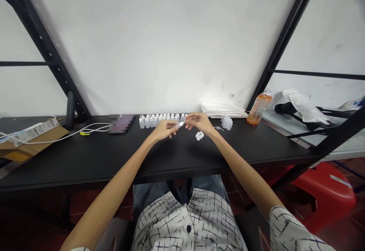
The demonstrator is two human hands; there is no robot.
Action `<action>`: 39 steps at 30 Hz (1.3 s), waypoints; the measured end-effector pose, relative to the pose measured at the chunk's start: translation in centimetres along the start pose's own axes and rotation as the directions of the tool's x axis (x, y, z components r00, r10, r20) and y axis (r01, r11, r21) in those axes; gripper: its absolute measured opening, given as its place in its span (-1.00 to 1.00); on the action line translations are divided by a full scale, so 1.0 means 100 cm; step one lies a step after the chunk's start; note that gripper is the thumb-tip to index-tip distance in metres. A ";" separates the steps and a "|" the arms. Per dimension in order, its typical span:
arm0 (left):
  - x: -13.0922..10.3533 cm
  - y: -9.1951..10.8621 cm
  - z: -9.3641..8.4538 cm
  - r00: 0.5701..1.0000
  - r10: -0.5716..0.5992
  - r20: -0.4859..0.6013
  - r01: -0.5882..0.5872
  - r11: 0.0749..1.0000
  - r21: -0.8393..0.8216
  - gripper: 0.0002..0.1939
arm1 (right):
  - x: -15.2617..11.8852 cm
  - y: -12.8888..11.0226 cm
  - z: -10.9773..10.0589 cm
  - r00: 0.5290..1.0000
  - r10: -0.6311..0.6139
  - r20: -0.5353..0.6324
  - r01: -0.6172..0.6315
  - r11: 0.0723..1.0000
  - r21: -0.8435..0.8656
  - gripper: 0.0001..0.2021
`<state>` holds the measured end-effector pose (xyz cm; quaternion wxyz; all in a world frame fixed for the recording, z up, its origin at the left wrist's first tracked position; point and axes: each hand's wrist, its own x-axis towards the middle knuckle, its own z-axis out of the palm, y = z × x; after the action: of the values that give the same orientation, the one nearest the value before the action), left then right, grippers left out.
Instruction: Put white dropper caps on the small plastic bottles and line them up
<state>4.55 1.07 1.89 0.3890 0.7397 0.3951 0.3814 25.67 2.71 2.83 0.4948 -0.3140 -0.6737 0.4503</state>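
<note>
My left hand (164, 130) is closed around a small translucent dropper bottle (180, 125), which lies tilted with its white tip toward the right. Just to the right of that tip, my right hand (201, 121) has its thumb and fingers pinched together. Whatever sits between those fingers is too small to make out. Behind both hands, similar dropper bottles (147, 121) stand upright in rows near the wall. Several small white caps (199, 135) lie on the black table (171, 156) below my right hand. Farther right is a cluster of clear bottles (227, 122).
A stack of white sheets or bags (224, 110) lies against the wall. An orange drink bottle (259, 107) stands at the right. A blurred-out purple object (121, 124), white cables (97, 127) and a cardboard package (34, 139) are on the left. Black shelf posts (282, 45) frame the table.
</note>
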 end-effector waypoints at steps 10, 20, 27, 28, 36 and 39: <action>-0.001 0.001 0.005 0.999 -0.044 -0.031 0.044 0.999 -0.014 -0.67 | 0.000 0.000 0.000 1.000 -0.002 0.025 0.004 0.999 -0.053 -0.66; 0.001 -0.007 0.008 0.999 -0.053 -0.003 0.052 0.992 -0.113 -0.69 | 0.001 0.004 0.006 0.998 0.012 0.056 -0.008 0.997 -0.074 -0.64; 0.004 -0.011 0.008 0.999 0.025 -0.030 -0.025 1.000 -0.006 -0.65 | 0.003 0.000 0.011 0.999 -0.047 0.026 0.049 0.993 -0.105 -0.64; 0.004 -0.011 0.008 0.999 0.026 -0.041 -0.026 1.000 0.011 -0.62 | 0.004 0.000 0.010 0.999 -0.053 0.011 0.054 0.992 -0.114 -0.65; 0.003 -0.010 0.007 0.999 0.020 -0.050 -0.009 0.978 0.210 -0.66 | 0.020 0.005 -0.014 0.983 -0.111 -0.143 0.057 0.941 -0.333 -0.79; 0.003 -0.014 0.005 0.998 0.055 -0.043 -0.039 0.946 0.321 -0.70 | 0.025 0.006 -0.015 0.977 -0.119 -0.174 0.016 0.865 -0.502 -0.87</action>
<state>4.67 1.79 0.53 0.2445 0.7920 0.4438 0.3406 26.30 5.59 3.43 0.4775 -0.4506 -0.7244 0.2101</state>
